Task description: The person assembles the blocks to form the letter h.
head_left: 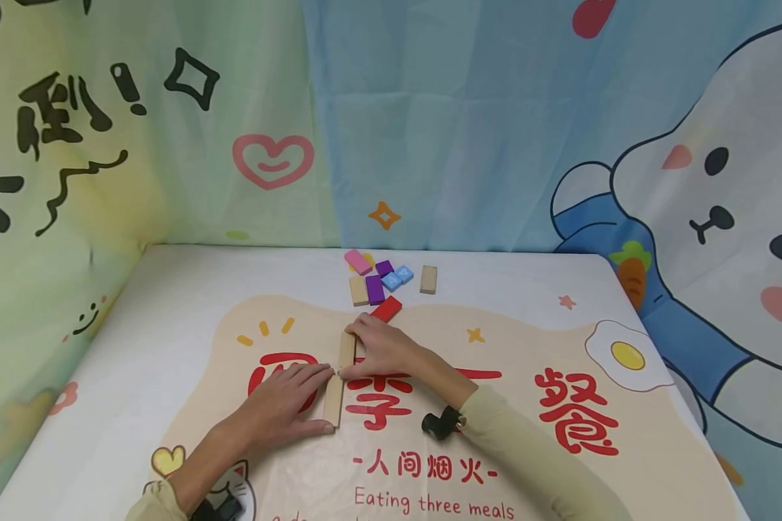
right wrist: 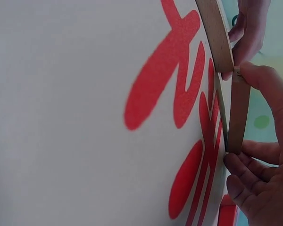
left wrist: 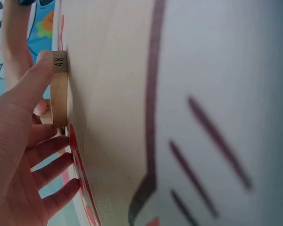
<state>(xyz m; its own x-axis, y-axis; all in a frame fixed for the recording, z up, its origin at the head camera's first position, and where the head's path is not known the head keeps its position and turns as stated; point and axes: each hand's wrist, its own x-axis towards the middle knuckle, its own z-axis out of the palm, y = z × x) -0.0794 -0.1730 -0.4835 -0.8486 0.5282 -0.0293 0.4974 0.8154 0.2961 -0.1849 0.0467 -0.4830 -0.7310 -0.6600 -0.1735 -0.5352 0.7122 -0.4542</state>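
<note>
Two plain wooden blocks lie nearly end to end on the printed tablecloth in the head view. The near wooden block [head_left: 333, 402] is pinched lengthwise between thumb and index finger of my left hand [head_left: 275, 401]; its other fingers are spread. In the left wrist view this block [left wrist: 60, 101] shows the number 48 on its end, beside the thumb. My right hand [head_left: 389, 349] grips the far wooden block [head_left: 347, 350] from end to end, thumb at the near end. The right wrist view shows that block [right wrist: 238, 113] meeting the other one at a corner.
Just beyond the right hand lies a red block [head_left: 387, 309]. Farther back sit a pink block [head_left: 358, 262], a purple block [head_left: 374, 289], blue blocks [head_left: 392, 281] and a wooden block [head_left: 358, 291]. Another wooden block [head_left: 429, 279] stands apart to the right. A printed curtain [head_left: 430, 145] hangs behind the table.
</note>
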